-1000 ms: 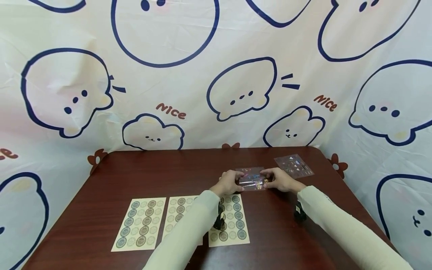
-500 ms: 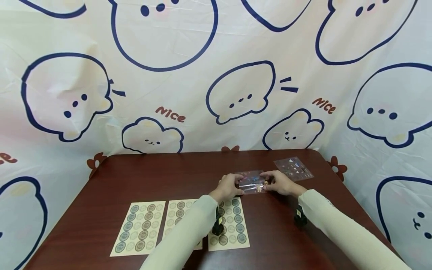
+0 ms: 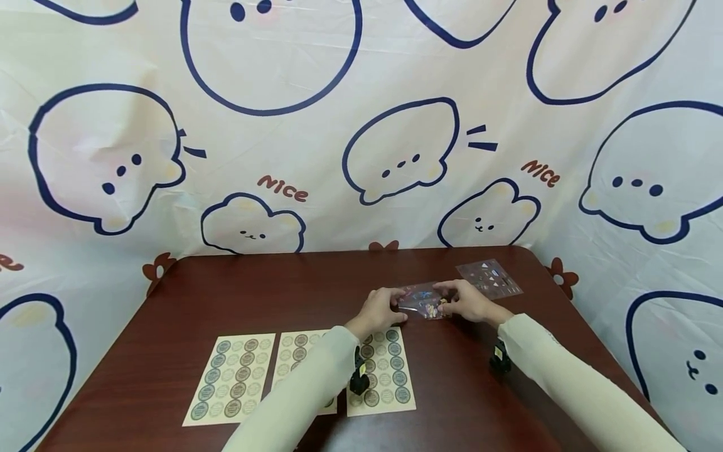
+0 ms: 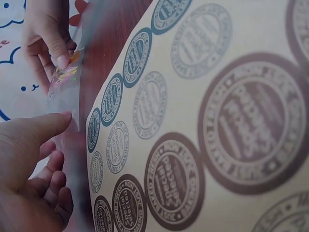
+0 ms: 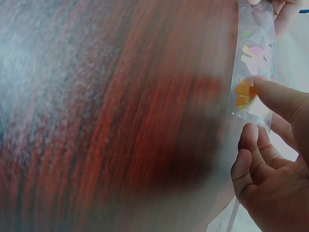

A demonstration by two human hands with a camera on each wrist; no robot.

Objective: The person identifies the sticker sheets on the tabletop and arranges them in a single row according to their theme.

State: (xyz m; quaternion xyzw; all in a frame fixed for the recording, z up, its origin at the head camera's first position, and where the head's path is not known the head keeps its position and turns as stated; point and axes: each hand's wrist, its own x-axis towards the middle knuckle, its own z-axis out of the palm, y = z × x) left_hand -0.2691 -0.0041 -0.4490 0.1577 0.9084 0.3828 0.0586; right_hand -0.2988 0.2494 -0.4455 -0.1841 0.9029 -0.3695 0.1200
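Note:
Between both hands is a clear plastic sheet [image 3: 420,300] with small colourful stickers, above the back right of the table. My left hand [image 3: 380,311] pinches its left edge, thumb toward me. At the opposite edge, my right hand [image 3: 465,301] grips the sheet; in the right wrist view its thumb lies over an orange and yellow sticker [image 5: 245,94]. Seen from the left wrist, the sheet appears nearly edge-on and is partly hidden by fingers. Just in front of the left hand lies a cream sheet of round seal stickers [image 4: 159,125], partly under the left forearm in the head view.
Two more cream sheets of round stickers lie to the left: one sheet [image 3: 228,378] in full view, another sheet [image 3: 290,346] partly covered by the left sleeve. A second clear sticker sheet [image 3: 490,278] rests at the back right of the brown table [image 3: 271,295], before a printed curtain [image 3: 316,150].
The clear sheet has shifted slightly in the hands, and the bright glare band across it has shrunk. Both hands keep their hold in nearly the same place. The head view wobbles a little.

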